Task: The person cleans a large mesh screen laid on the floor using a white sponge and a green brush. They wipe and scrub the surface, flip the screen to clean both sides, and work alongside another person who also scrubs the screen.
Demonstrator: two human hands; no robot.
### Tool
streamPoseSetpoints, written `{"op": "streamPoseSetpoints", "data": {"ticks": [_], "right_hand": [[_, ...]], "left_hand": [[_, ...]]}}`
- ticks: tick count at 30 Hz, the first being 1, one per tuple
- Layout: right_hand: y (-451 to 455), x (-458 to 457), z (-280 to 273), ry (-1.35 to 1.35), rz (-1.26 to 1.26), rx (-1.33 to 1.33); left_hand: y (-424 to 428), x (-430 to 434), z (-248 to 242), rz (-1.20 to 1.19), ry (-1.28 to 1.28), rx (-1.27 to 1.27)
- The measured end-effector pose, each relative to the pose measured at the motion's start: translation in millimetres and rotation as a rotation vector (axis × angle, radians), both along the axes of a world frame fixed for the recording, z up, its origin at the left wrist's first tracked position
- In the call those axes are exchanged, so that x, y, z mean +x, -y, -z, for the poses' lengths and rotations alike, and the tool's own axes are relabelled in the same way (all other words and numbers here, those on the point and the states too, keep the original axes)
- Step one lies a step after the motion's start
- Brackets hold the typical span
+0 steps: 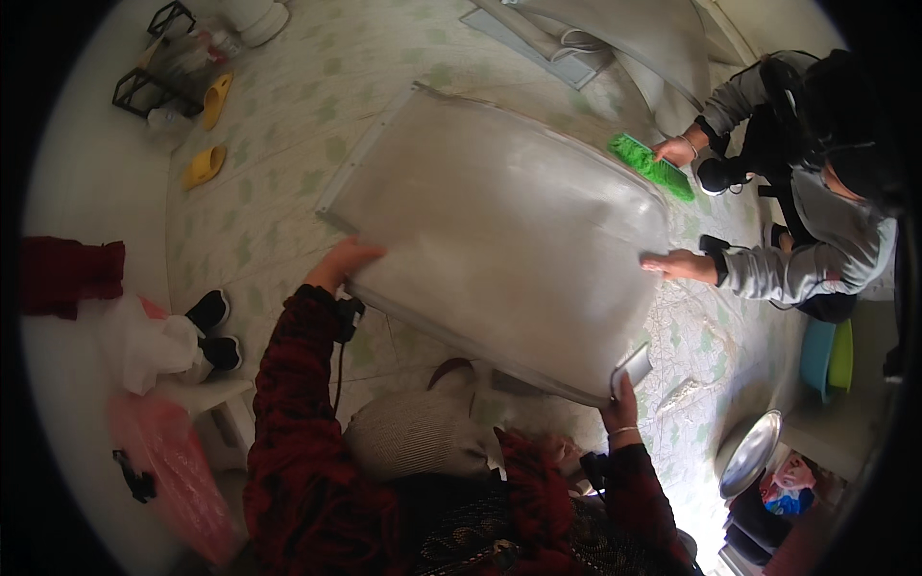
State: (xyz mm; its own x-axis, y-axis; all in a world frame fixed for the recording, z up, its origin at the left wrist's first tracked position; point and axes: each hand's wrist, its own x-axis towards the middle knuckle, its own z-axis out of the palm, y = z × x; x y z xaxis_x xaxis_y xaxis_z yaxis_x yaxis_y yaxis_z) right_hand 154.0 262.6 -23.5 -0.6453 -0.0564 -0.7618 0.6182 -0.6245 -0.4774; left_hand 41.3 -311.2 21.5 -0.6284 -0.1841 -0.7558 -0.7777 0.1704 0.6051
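A large pale board (pixel 497 223) with a metal-edged end is held tilted above the floor in front of me. My left hand (pixel 340 263) grips its near left edge, thumb on the top face. At the near right corner, my right hand (pixel 625 412) holds a small flat scraper-like piece (pixel 637 369) against the board's edge; the fingers beneath are hidden. A co-worker's hand (pixel 677 265) touches the board's right edge. The co-worker's other hand (pixel 676 150) holds a brush with green bristles (pixel 648 164) near the far right edge.
The co-worker (pixel 814 158) crouches at the right. Pale powder or scraps (pixel 681 394) lie on the tiled floor (pixel 281 158). A metal tray (pixel 750 455) and blue basin (pixel 816 358) stand at right. Yellow slippers (pixel 204 167), black shoes (pixel 220 353) and a white stool (pixel 223 399) are at left.
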Motion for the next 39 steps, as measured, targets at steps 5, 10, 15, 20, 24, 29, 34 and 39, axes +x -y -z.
{"op": "streamPoseSetpoints", "data": {"ticks": [5, 10, 15, 20, 24, 29, 34, 39], "right_hand": [[59, -8, 5, -0.005, 0.007, 0.0], [66, -20, 6, -0.059, -0.067, 0.209], [64, -19, 5, -0.147, -0.105, 0.298], [69, -22, 1, -0.107, 0.106, 0.019], [71, -27, -4, -0.215, -0.063, 0.3], [72, -30, -9, -0.121, 0.05, 0.253], [75, -37, -14, -0.145, 0.051, 0.242], [84, -49, -24, -0.098, 0.137, 0.104]], "left_hand": [[60, -18, 17, 0.032, -0.026, -0.527], [-6, -24, 16, 0.504, -0.367, -1.184], [-97, -4, -16, 0.808, -0.39, -0.845], [-129, 4, -48, 1.033, -0.613, -0.698], [-148, -62, -63, 0.849, -0.84, -0.793], [-159, -195, -81, 0.629, -0.961, -1.134], [-144, -244, -96, 0.708, -0.429, -0.694], [-139, -230, -109, 0.596, -0.612, -0.378]]}}
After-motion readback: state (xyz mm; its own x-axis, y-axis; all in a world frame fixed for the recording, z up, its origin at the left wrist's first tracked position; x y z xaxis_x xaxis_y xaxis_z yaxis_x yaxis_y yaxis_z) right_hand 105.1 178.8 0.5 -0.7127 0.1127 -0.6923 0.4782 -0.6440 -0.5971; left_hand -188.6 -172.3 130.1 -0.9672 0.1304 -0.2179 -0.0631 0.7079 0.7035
